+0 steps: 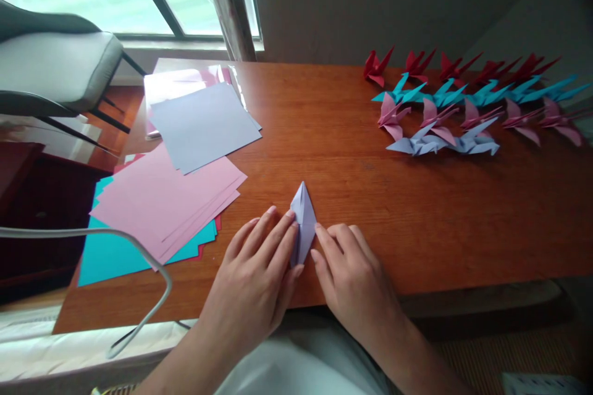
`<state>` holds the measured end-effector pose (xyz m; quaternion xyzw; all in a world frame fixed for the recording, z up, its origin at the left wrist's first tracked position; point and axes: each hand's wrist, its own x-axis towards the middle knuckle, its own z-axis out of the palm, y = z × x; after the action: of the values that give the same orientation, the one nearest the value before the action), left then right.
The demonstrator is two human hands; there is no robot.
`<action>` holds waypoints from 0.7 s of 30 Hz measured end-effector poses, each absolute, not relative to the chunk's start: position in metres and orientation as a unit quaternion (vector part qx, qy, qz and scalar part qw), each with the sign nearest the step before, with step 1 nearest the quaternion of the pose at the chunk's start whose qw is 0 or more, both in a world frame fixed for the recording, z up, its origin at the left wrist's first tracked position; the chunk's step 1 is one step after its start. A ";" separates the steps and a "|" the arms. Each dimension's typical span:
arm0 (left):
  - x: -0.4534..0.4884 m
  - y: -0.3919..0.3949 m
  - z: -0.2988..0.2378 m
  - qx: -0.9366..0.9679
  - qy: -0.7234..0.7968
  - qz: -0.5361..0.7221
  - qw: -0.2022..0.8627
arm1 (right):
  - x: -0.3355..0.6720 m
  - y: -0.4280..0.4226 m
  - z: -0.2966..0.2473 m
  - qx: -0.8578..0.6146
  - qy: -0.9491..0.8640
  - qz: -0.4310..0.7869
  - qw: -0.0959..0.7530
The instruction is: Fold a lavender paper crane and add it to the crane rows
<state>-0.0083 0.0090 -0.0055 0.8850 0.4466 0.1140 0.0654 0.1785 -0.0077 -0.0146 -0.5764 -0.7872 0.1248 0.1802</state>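
A small lavender paper piece (304, 217), folded into a narrow kite shape, lies on the wooden table (333, 129) near its front edge. My left hand (259, 278) lies with its fingers stretched flat, the fingertips pressing the piece's left edge. My right hand (347, 274) presses the piece's right side with thumb and forefinger, the other fingers curled. Neither hand lifts the paper.
Loose sheets lie at the left: pink (171, 197), turquoise (111, 253) and lavender (204, 126). Rows of folded cranes stand at the far right: red (417, 65), turquoise (445, 94), pink (435, 116), lavender (440, 142). A grey chair (55, 62) and a grey cable (139, 253) are at left.
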 end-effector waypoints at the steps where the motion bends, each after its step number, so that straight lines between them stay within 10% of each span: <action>1: -0.010 0.011 -0.006 0.885 0.447 0.112 0.066 | 0.177 -0.008 -0.014 -0.568 -0.793 0.126 0.182; 21: -0.019 0.030 -0.018 0.907 0.379 0.177 0.048 | 0.197 0.011 -0.018 -0.476 -0.849 0.071 0.219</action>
<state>-0.0186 0.0298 -0.0180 0.9072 0.3787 0.1768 0.0480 0.1967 0.0108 -0.0182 -0.4760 -0.8488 0.0713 0.2188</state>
